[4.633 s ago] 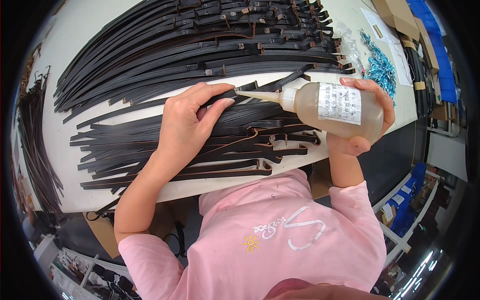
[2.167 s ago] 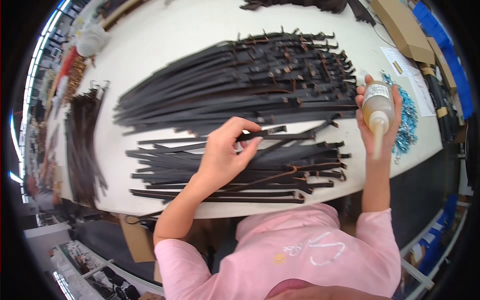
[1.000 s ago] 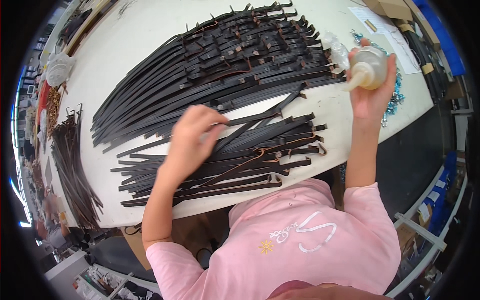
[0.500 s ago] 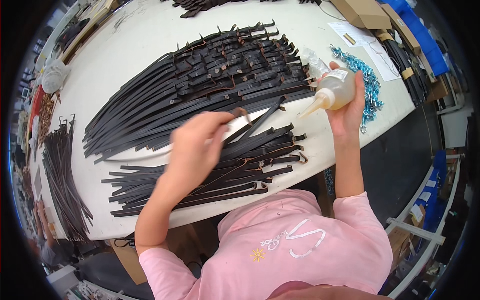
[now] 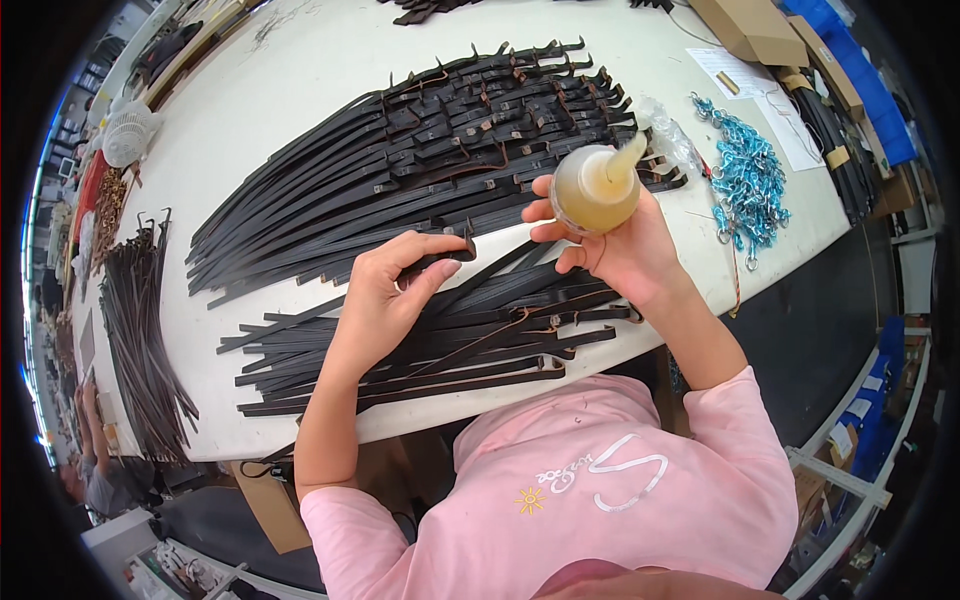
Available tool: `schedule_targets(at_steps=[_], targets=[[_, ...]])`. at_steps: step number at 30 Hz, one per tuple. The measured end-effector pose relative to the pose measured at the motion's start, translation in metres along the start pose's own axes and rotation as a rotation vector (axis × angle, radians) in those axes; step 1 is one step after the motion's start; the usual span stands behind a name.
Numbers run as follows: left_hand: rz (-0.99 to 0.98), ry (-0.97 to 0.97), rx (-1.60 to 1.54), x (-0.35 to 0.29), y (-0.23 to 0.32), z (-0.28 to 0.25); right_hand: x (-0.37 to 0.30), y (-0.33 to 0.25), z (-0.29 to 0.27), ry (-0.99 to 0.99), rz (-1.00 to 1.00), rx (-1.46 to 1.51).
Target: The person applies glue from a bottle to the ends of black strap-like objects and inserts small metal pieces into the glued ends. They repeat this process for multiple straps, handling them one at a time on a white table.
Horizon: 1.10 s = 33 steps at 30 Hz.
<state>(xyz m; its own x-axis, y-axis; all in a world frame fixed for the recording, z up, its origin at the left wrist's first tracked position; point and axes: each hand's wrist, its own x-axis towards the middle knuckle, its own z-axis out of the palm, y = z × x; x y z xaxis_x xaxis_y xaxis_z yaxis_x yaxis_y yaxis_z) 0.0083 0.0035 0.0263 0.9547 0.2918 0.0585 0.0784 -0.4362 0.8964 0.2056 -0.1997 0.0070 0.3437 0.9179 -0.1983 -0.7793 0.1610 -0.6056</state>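
Black and slim, a strap (image 5: pixel 468 250) is pinched between thumb and forefinger of the left hand (image 5: pixel 385 290) over the table (image 5: pixel 320 70), inward from its near edge; the right hand (image 5: pixel 635 250) wraps a squeeze bottle (image 5: pixel 592 195) whose nozzle (image 5: pixel 628 157) points away. The step seems to be positioning that strap, and using the nozzle would call for turning the bottle. Nearer straps (image 5: pixel 500 300) crowd the near edge, a larger pile (image 5: pixel 400 170) spreads beyond, and blue metal clips (image 5: pixel 748 180) lie by the right edge.

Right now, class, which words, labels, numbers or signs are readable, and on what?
Pink shirt: white script, left unquoted; yellow sun print.
Paper sheets, upper right: any print too small.
Slips, lower right: too small to read.
Bottle in right hand: no legible text.
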Motion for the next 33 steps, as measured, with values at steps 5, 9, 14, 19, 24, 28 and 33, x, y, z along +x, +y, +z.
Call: schedule_targets(at_steps=[5,9,14,19,24,28,33], targets=[[-0.055,-0.031,-0.245,-0.003,-0.011,0.009,0.010,-0.001,0.022,-0.056,0.073,0.008],[-0.119,-0.061,-0.289,-0.003,-0.009,0.013,0.016,0.012,0.028,-0.125,0.145,0.063],[-0.115,-0.078,-0.269,-0.002,-0.019,0.016,0.018,0.022,0.025,-0.118,0.173,0.084],[-0.222,-0.123,-0.464,0.000,-0.018,0.016,0.017,0.020,0.021,-0.070,0.142,0.073],[-0.249,-0.116,-0.476,0.001,-0.009,0.014,0.017,0.010,0.011,-0.038,0.024,0.078],[-0.156,-0.061,-0.484,-0.002,-0.015,0.025,0.010,-0.010,0.017,0.256,-0.299,-0.124],[-0.051,0.104,-0.131,-0.005,-0.015,0.039,-0.002,-0.032,0.008,0.290,-0.653,-0.408]])
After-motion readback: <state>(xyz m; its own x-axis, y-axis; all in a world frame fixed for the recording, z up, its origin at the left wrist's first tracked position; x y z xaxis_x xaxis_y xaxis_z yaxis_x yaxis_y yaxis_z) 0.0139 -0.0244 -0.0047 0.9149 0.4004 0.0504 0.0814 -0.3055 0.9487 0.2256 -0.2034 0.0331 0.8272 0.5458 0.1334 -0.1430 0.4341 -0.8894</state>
